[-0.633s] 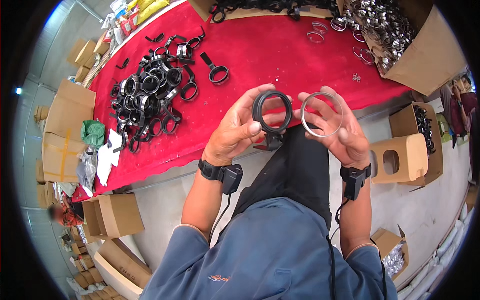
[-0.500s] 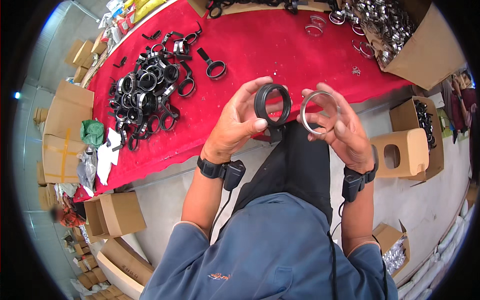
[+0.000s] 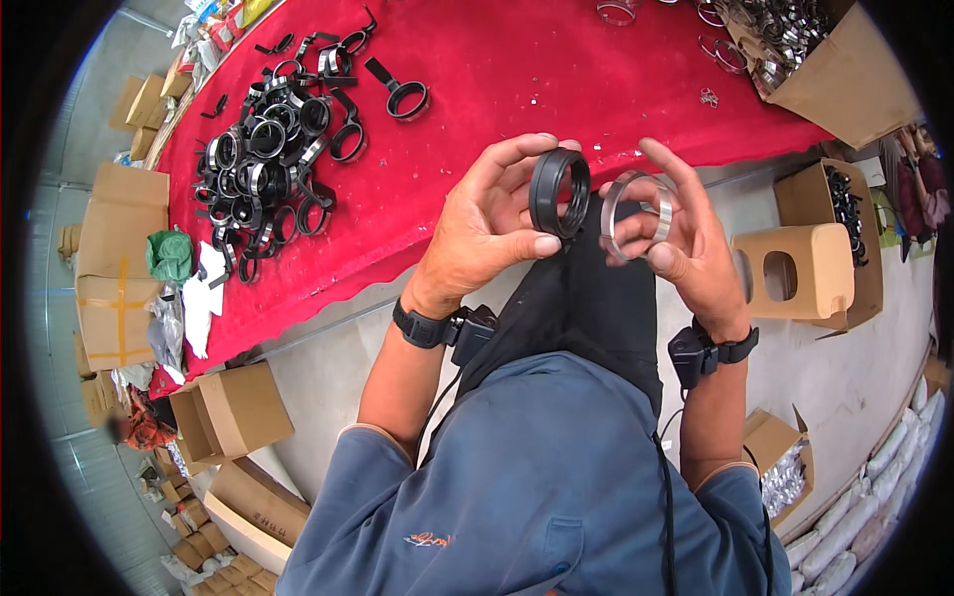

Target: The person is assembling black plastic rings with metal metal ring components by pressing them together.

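Note:
In my left hand point(image 3: 487, 223) is a thick black ring point(image 3: 547, 194) with a grooved rim, gripped between thumb and fingers and turned on its edge. Just to its right, my right hand point(image 3: 696, 238) holds a thin silver metal band ring point(image 3: 612, 221), fingers passing behind and through it. The two rings face each other, a small gap apart, above my lap. On the red-covered table to the left lies a heap of black handled rings with silver bands point(image 3: 263, 159). One black ring with a handle point(image 3: 406, 99) lies apart from the heap.
A cardboard box of metal bands point(image 3: 835, 84) stands at the table's far right. Below it is a box of black parts point(image 3: 850, 214) beside a carton with an oval hole point(image 3: 810, 273). An open box point(image 3: 234, 412) sits on the floor at left. Loose bands point(image 3: 722, 52) lie near the far box.
The silver band has turned more edge-on in my right hand, and the black ring has rotated and shifted slightly right. The whole view has shifted a little.

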`<state>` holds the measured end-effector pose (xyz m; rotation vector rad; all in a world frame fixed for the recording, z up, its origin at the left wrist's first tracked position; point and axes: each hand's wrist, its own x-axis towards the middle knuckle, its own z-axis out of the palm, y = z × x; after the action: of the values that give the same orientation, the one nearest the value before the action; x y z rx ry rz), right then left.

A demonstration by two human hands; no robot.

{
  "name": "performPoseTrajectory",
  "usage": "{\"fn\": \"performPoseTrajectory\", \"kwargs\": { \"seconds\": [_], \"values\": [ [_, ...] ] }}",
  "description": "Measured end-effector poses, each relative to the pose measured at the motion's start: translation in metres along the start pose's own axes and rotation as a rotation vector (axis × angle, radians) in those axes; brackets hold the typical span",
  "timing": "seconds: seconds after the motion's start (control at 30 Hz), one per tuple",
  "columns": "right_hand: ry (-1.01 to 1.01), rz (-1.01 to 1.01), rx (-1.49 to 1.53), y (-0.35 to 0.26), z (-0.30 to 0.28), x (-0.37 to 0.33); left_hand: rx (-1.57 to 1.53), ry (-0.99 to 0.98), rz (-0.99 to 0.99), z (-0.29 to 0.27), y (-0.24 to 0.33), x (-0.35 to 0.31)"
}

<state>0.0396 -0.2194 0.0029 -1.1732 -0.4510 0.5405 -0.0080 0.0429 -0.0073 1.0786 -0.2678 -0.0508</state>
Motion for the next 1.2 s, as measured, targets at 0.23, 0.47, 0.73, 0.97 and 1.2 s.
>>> {"fn": "performPoseTrajectory", "kwargs": {
  "seconds": [0.23, 0.47, 0.73, 0.97, 1.2],
  "values": [
    [0.079, -0.08, -0.065, 0.008, 0.01, -0.003, 0.211, -0.083, 0.018, 0.007, 0.002, -0.002],
    [0.13, -0.115, -0.205, 0.012, 0.028, -0.003, 0.411, -0.09, 0.095, 0.009, 0.0, -0.002],
    [0.141, -0.137, -0.158, 0.018, 0.035, -0.004, 0.627, -0.131, 0.123, 0.01, 0.012, 0.0],
    [0.148, -0.128, -0.106, 0.024, 0.036, -0.006, 0.861, -0.125, 0.23, 0.017, 0.018, 0.001],
    [0.234, -0.122, -0.056, 0.032, 0.042, -0.004, 0.927, -0.153, 0.25, 0.023, 0.007, 0.007]
  ]
}}
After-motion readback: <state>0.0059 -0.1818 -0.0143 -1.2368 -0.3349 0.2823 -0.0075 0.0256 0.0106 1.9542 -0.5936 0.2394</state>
